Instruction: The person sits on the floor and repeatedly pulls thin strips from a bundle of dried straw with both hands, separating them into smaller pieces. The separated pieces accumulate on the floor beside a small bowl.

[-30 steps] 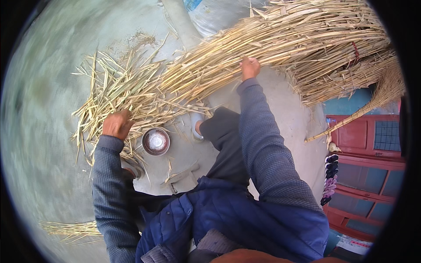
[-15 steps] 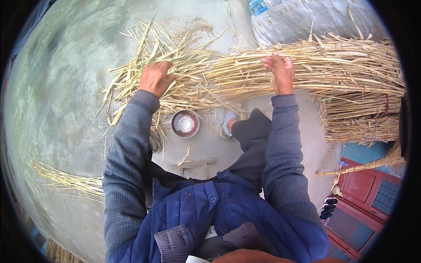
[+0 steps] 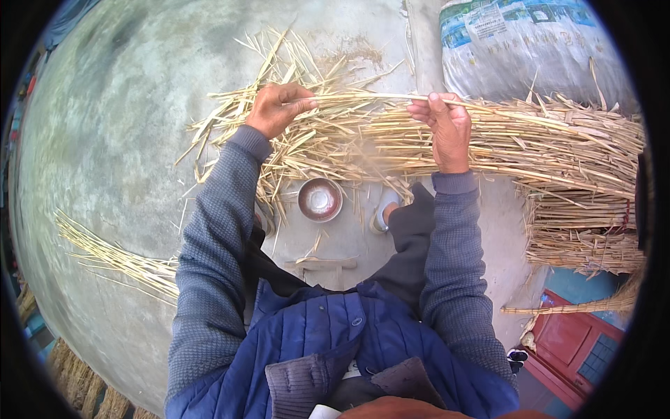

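Observation:
A thin, pale dry stalk [image 3: 370, 96] stretches level between my hands, above a heap of straw. My left hand [image 3: 279, 109] is closed, pinching the stalk near its left end with thumb and fingers. At the right, my right hand [image 3: 448, 133] grips the same stalk between thumb and fingers; its far part runs on over the big bundle of reed-like stalks [image 3: 558, 140]. Under and around my left hand lie loose dry leaves and husks [image 3: 293, 150] in a tangled pile. A round metal bowl [image 3: 320, 200] stands on the floor between my feet.
A large white and blue plastic sack [image 3: 530, 52] rests behind the bundle. To the left, a small bunch of pale stalks [image 3: 118, 255] lies on the concrete floor [image 3: 91, 146]. A low wooden piece [image 3: 321, 264] sits before me. At the lower right is a red door [image 3: 569, 342].
My right hand has closed on a stalk, now held taut between both hands. My left hand has come up from the leaf pile. The view has shifted, showing more of the sack.

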{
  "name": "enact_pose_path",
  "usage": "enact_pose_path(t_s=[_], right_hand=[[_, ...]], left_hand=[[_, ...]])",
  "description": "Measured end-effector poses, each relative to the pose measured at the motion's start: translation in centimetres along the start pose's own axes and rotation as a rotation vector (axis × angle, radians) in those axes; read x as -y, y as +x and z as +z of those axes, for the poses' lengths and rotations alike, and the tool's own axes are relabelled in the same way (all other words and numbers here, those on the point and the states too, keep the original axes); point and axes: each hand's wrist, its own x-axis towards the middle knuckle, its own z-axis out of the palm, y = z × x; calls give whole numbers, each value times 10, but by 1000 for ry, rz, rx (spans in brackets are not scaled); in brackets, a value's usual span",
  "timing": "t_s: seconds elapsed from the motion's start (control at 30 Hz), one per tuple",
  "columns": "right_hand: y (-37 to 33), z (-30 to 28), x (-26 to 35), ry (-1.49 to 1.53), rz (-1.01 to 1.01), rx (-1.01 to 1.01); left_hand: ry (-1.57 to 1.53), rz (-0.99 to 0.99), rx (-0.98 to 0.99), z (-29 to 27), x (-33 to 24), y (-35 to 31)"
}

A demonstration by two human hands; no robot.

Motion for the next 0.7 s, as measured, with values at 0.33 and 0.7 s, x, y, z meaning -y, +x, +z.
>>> enact_pose_path(t_s=[0.33, 0.7], right_hand=[[-4, 25, -8, -3, 10, 75], [-12, 61, -12, 0, -75, 64]], left_hand=[[455, 114, -339, -32, -14, -5], [144, 156, -84, 0, -33, 3]])
